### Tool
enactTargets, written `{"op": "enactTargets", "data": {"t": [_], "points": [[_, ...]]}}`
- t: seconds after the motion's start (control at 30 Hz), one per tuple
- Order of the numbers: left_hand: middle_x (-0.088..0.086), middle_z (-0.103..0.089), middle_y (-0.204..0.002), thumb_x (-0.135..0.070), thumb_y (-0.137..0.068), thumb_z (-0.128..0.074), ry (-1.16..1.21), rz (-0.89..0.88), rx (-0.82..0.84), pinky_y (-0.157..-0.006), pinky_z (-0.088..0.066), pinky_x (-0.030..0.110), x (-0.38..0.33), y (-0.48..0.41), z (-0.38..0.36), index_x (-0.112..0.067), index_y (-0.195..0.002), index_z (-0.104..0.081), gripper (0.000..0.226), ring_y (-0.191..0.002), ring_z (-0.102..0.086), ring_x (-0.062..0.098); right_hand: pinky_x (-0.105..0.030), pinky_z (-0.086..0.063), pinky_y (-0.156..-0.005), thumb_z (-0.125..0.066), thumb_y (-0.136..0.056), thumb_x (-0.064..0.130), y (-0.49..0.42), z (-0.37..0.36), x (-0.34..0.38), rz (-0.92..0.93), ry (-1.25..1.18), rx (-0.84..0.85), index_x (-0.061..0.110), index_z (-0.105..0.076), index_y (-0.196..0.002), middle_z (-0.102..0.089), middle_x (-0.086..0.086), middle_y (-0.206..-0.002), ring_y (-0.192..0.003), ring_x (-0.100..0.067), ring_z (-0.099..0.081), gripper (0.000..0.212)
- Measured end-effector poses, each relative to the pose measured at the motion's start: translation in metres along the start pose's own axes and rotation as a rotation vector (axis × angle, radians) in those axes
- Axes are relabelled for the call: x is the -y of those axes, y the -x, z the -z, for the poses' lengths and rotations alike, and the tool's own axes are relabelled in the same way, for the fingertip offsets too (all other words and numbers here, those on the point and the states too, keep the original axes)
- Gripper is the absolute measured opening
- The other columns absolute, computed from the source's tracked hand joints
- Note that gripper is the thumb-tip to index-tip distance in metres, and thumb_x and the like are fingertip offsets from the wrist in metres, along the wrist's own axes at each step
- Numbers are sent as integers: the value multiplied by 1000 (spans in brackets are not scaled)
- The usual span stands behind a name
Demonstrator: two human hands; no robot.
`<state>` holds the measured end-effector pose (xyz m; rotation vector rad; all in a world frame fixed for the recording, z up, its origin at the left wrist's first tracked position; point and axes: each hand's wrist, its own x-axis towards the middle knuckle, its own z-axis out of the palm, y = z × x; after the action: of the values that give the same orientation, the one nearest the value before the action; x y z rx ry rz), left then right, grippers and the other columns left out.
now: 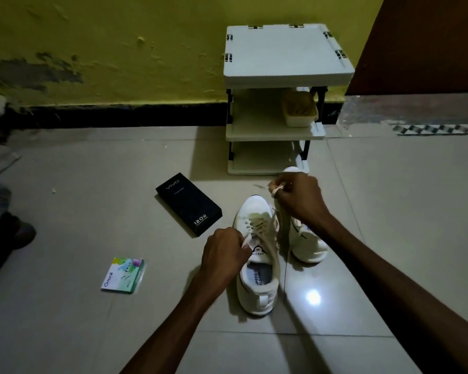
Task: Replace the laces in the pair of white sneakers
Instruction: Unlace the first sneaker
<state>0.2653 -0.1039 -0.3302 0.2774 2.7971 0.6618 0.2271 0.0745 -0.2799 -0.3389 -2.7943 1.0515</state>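
Two white sneakers stand side by side on the tiled floor. The left sneaker (257, 255) points away from me and carries a cream lace (274, 238) through its eyelets. My left hand (223, 256) pinches one end of that lace beside the tongue. My right hand (299, 197) is raised over the toe of the right sneaker (310, 245) and grips the other end of the lace, which runs up taut from the left sneaker. The right hand hides much of the right sneaker.
A black phone box (189, 203) lies left of the sneakers. A small printed packet (123, 275) lies nearer on the left. A white three-tier rack (278, 101) with a lidded container (299, 109) stands against the yellow wall. Someone's foot (22, 233) shows at far left.
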Motion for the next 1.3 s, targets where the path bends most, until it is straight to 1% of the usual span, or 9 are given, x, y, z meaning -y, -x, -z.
{"op": "enactTargets", "data": {"t": [0.1,0.2,0.3,0.37,0.47,0.63,0.8,1.07,1.3], "points": [[0,-62,-112,-32,-86,-68,60,-33,-71,-79,-48,28,1,2,-5,-24,-121,-61,36,-100,-62,19,-31,-51,-84,-57,-80,-7,8,-8,-5,-19,-140,378,17,-51,-136,-61,-10,-121,-101,-23,-62,61],[-4,-53,-113,-24,-88,-65,130,-140,-124,-79,-48,27,0,5,-8,-26,-113,-64,25,-96,-59,16,-35,-46,-91,-58,-78,-8,18,-10,-12,76,43,348,17,-39,-145,-49,-14,-138,-116,-29,-56,74],[-3,-52,-113,-23,-89,-62,152,-208,-137,-81,-50,29,2,1,-15,-25,-109,-68,21,-98,-58,15,-27,-42,-76,-68,-83,17,39,-4,-15,61,169,103,16,-60,-122,-63,-7,-116,-103,-24,-61,40],[-4,-51,-115,-26,-89,-62,120,-235,-126,-81,-49,30,0,-2,-19,-27,-110,-67,22,-102,-56,15,-25,-41,-64,-69,-82,36,52,-6,-17,52,255,184,18,-71,-86,-70,-2,-83,-78,-18,-64,19],[-2,-53,-118,-28,-88,-62,75,-231,-146,-81,-48,30,-3,-9,-21,-25,-106,-69,19,-104,-55,16,-25,-34,-50,-66,-80,48,65,-26,-25,78,409,268,18,-56,-57,-55,1,-54,-55,-17,-56,39],[0,-56,-110,-33,-90,-60,-129,-323,-197,-79,-48,35,-8,-15,-25,-18,-97,-71,20,-99,-55,20,-17,-20,-47,-62,-87,34,78,-42,-45,124,215,143,21,-46,-52,-44,3,-49,-46,-14,-42,40],[3,-56,-104,-21,-89,-62,72,-70,-397,-77,-49,36,-2,-37,4,-10,-91,-61,12,-86,-58,21,-16,-31,-42,-67,-82,25,80,-41,-55,52,63,89,10,-55,-50,-48,1,-44,-40,-5,-44,37],[1,-67,-97,6,-76,-52,95,-202,-108,-82,-48,37,-6,-30,3,-20,-92,-66,33,-96,-58,22,-15,-19,-46,-69,-80,24,78,-46,-52,84,109,99,20,-44,-46,-41,7,-43,-42,-3,-41,43],[3,-66,-110,-42,-93,-47,-417,-288,82,-95,-32,38,-19,-23,14,-25,-110,-65,29,-111,-50,23,-23,-24,-49,-60,-76,36,73,-49,-51,102,161,110,26,-32,-44,-40,7,-44,-44,-11,-42,44]]}}
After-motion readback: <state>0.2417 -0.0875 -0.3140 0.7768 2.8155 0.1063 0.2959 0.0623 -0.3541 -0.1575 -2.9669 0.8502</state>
